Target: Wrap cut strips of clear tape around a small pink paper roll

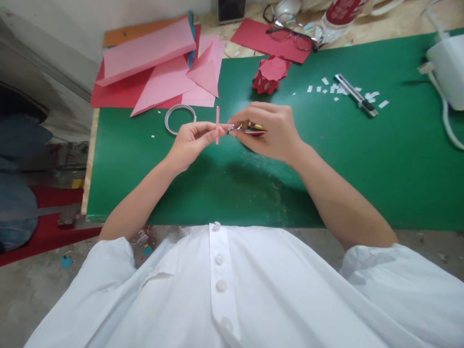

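My left hand (194,142) pinches a narrow pink paper strip (218,115) between thumb and fingers, above the green mat. Close to its right, my right hand (270,128) is closed around a small metal-tipped tool with red and yellow handles (256,132). The tool's tip is beside my left fingertips; whether it touches the paper I cannot tell. A roll of tape (166,118) lies just behind my left hand. Beyond my right hand stands a folded red paper piece with a scalloped edge (271,72).
Pink, red and orange paper sheets (152,53) are piled at the back left. A utility knife (355,94) lies among white paper scraps (335,89). Glasses (293,34) rest on a red sheet (250,38). A white device with a cable (449,67) is at the right.
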Available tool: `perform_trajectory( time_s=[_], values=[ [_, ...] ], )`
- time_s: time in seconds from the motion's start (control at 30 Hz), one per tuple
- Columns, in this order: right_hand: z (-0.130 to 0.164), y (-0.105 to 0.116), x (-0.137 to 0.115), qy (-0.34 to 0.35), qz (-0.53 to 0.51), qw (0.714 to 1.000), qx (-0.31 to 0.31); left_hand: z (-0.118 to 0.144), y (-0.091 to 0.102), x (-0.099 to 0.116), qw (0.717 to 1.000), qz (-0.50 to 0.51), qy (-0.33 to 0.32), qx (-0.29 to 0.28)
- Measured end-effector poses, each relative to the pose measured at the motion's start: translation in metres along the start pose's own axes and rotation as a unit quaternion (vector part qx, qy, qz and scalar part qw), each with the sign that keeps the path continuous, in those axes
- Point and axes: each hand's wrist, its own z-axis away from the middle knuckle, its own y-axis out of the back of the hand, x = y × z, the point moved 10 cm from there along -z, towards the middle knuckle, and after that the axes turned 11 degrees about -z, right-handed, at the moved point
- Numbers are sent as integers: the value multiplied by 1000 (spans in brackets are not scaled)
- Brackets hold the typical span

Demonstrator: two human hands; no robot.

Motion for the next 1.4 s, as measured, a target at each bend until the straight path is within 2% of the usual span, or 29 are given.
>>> perform_trajectory(
  time_s=[0.07, 0.3, 0.43, 0.57, 0.73, 0.83, 0.93, 1.03, 1.13, 1.4],
  values=[
    [2, -4, -3, 7, 26, 1000, 5, 0, 0, 0, 1000, 2, -2, -1],
    [4, -7, 11, -5, 90, 996, 18, 2, -1, 6, 1000, 22, -7, -7],
    [5, -6, 6, -4, 97, 995, 24, 3, -4, 3, 999, 40, 18, -16],
    [5, -9, 3, -22, 128, 992, 5, 4, -6, 3, 997, 77, 25, -21],
    [5, -8, 2, -36, 99, 994, 14, -1, 2, -3, 999, 35, 29, 20],
    [6, -17, -2, -7, 56, 998, -6, -1, 7, -7, 999, 2, 19, 46],
    [6, -30, -10, 53, 30, 998, -33, 1, 3, -9, 999, -2, 28, 43],
    [6, -35, -16, 86, 29, 995, -31, 5, -3, -5, 999, -8, 27, 35],
    [6, -34, -17, 90, 35, 995, -30, 7, -9, -2, 999, -20, 30, 21],
    [4, -36, -1, 70, 59, 993, -71, 6, -15, -12, 998, 9, 69, 4]
  ],
)
